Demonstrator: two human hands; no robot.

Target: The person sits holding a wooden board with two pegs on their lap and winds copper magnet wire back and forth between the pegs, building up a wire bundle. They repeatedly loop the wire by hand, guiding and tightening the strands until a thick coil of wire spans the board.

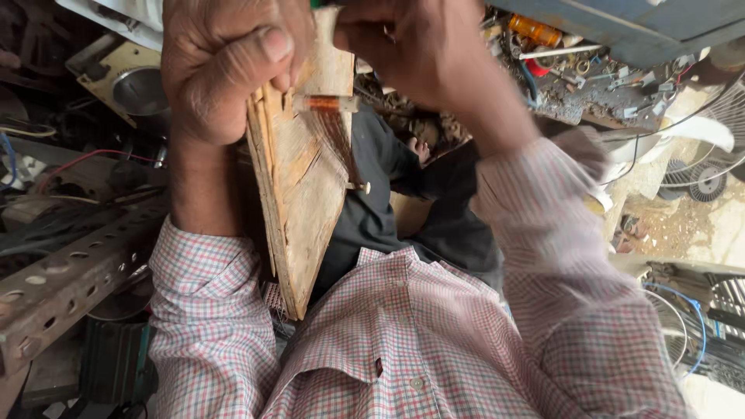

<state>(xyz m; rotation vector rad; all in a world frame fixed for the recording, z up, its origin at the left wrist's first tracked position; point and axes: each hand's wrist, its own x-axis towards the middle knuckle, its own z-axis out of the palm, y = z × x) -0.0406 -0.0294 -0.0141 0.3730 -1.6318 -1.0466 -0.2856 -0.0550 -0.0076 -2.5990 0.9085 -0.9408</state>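
Observation:
My left hand (225, 66) grips the upper edge of a worn wooden board (303, 186), thumb pressed on its face, holding it upright in front of my chest. A small spool of copper wire (326, 102) sits on a peg across the board, and fine copper strands run down to a lower peg (358, 186). My right hand (423, 50) is closed near the board's top right corner, fingers pinched together; what it holds is hidden. Both arms wear a checked shirt (403, 334).
A perforated rusty metal angle bar (70, 271) lies at the left. A cluttered bench (590, 77) with small parts, an orange bottle and wires is at the upper right. Fan guards (698, 171) and cables stand at the right. A metal bowl (140, 89) sits upper left.

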